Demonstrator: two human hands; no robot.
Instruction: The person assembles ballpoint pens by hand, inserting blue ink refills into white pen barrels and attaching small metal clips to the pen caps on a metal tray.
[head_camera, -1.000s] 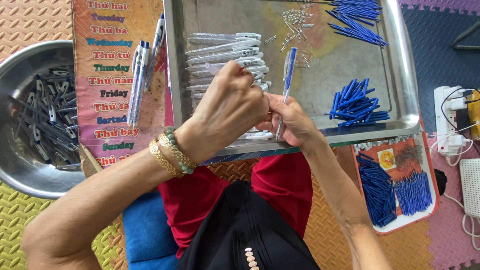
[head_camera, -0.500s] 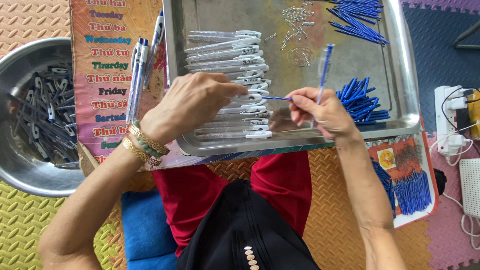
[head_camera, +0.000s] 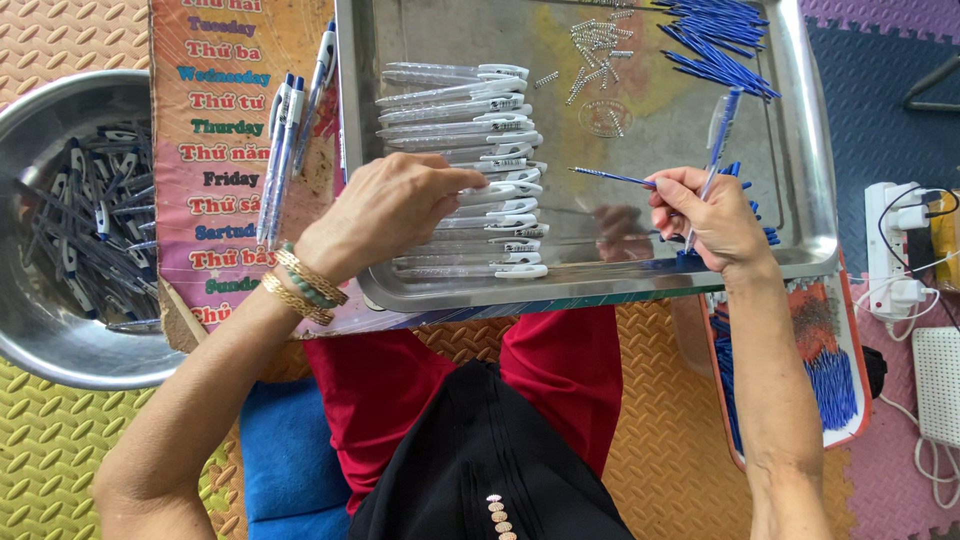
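I see a shiny steel tray across my lap. On its left half lies a stack of clear pen barrels; my left hand rests on that stack, fingertips pinching one barrel. Toward the tray's right edge my right hand grips a thin blue refill and a blue-tipped pen. Small metal springs lie scattered at the tray's far middle, loose blue refills at its far right corner. Left of the tray sits a round metal bowl of dark pens

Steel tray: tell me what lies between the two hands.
In the head view, between the left hand and right hand lies bare steel tray floor, crossed by the thin blue refill the right hand holds.
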